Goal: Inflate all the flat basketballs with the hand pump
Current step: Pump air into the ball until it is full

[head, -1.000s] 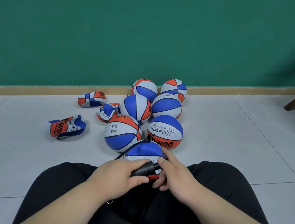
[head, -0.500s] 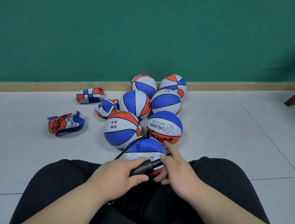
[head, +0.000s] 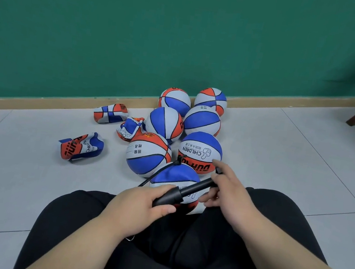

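The left hand has its fingers curled round the matte black cylindrical pump. The right hand has its fingers clamped on the pump's handle. A round basketball sits near, against the lap. Crumpled flat basketballs lie far left on the smooth tiled floor.

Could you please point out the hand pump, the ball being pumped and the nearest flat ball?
hand pump (head: 175, 194): head view, on its black barrel.
ball being pumped (head: 175, 175): head view, on its blue top panel.
nearest flat ball (head: 81, 147): head view, on its crumpled middle.
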